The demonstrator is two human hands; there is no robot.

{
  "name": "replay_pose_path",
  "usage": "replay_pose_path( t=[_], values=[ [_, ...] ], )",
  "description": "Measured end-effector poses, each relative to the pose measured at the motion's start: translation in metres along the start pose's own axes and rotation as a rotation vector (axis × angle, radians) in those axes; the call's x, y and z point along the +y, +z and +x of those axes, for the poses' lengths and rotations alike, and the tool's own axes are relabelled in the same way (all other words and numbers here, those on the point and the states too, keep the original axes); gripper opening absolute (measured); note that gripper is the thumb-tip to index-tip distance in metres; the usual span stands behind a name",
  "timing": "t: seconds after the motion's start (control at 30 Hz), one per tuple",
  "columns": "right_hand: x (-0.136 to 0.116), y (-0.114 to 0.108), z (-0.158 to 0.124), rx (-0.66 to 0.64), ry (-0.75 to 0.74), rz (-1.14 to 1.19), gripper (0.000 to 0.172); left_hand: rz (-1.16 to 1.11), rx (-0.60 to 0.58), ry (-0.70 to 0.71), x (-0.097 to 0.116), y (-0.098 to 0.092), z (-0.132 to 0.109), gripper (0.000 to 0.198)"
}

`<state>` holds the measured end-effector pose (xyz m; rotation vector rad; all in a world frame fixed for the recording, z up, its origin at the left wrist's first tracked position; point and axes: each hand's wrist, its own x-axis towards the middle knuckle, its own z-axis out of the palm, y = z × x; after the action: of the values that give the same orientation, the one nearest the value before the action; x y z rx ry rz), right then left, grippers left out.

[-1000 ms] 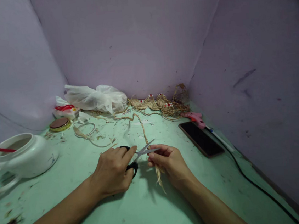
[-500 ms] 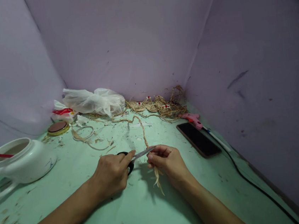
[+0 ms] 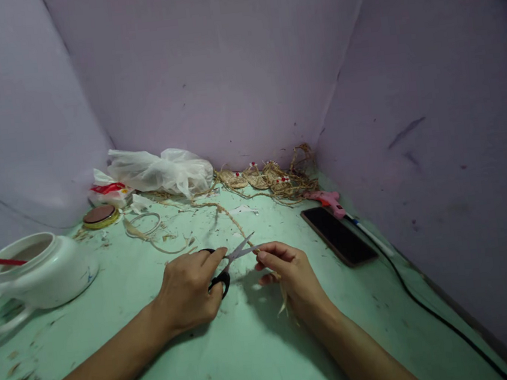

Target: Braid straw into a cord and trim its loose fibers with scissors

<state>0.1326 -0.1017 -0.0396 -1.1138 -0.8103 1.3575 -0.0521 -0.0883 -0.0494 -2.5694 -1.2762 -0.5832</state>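
My left hand (image 3: 187, 290) grips black-handled scissors (image 3: 230, 260), whose blades stand apart and point right. My right hand (image 3: 292, 273) is closed on a short bundle of straw-coloured fibre (image 3: 284, 303) that hangs below the palm with a frayed end. The blade tips sit just left of my right fingertips. A long twisted fibre cord (image 3: 219, 208) lies on the green table (image 3: 235, 361) beyond the scissors and runs back toward the far corner.
A white ceramic pot (image 3: 40, 276) with a red stick stands at the left. At the back lie a clear plastic bag (image 3: 161, 170), a round tin lid (image 3: 99, 216), woven fibre pieces (image 3: 270, 179), a pink glue gun (image 3: 327, 200), a black phone (image 3: 340, 235) and a black cable (image 3: 429, 310).
The scissor blades closed on the cord half a second ago and have opened again. The cord now lies apart from my right hand, which keeps the short cut bundle.
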Motion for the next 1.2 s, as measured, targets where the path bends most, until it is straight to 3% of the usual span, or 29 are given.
replay_pose_path(
  t=[0.13, 0.33, 0.73, 1.1, 1.2],
  values=[
    [0.0000, 0.0004, -0.0001, 0.035, 0.001, -0.002, 0.014, 0.061, -0.026, -0.002, 0.0018, -0.0010, 0.0001, 0.046],
    [0.0042, -0.0022, 0.0026, 0.095, -0.067, -0.094, 0.027, 0.110, -0.030, 0.004, 0.0011, 0.0009, -0.0021, 0.046],
    [0.0062, -0.0056, 0.0063, 0.154, -0.094, -0.093, 0.022, 0.182, -0.008, 0.084, 0.0005, 0.0003, -0.0019, 0.045],
    [0.0088, -0.0090, 0.0084, 0.158, -0.126, -0.152, 0.023, 0.101, -0.089, 0.076, -0.0008, 0.0006, -0.0024, 0.046],
    [0.0073, -0.0089, 0.0091, 0.179, -0.110, -0.103, 0.023, -0.035, -0.123, -0.004, -0.0018, 0.0003, -0.0008, 0.045]
  ],
)
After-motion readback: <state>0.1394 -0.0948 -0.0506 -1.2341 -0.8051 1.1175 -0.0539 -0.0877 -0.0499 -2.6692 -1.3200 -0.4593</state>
